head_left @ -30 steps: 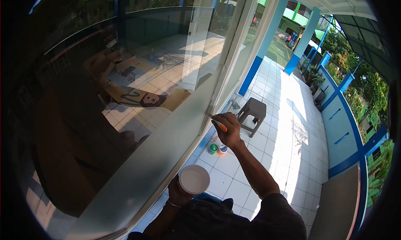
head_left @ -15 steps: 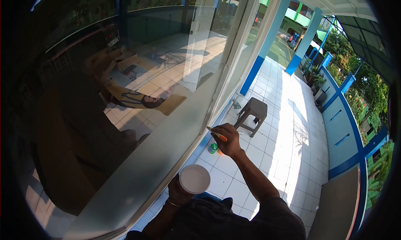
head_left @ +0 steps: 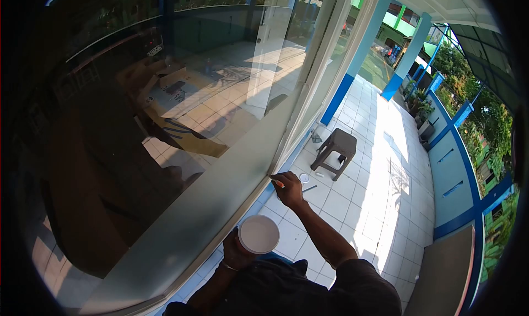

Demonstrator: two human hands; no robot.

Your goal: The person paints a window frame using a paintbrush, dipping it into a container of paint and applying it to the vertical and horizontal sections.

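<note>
My left hand [head_left: 235, 254] is wrapped around a white tub [head_left: 259, 234], held upright with pale paint showing inside. In my right hand [head_left: 289, 190] is a paintbrush [head_left: 279, 183] with an orange handle, gripped between closed fingers. Its tip is at the lower corner of the white window frame [head_left: 271, 172], touching or very near it; the bristles are mostly hidden by my fingers. The glass pane [head_left: 182, 85] beside the frame is dark and reflective, with a frosted band [head_left: 182, 228] along its lower part.
A dark plastic stool [head_left: 340, 142] stands on the white tiled floor [head_left: 352, 206]. Near it lie a round white lid [head_left: 304, 178] and a thin dark stick [head_left: 310, 188]. A blue and white wall [head_left: 449, 173] runs along the right, with a grey panel [head_left: 446, 272] against it.
My right hand has moved down and left with the paintbrush, closer to the window frame's lower corner. It now covers the small green can. The tub stays in my left hand.
</note>
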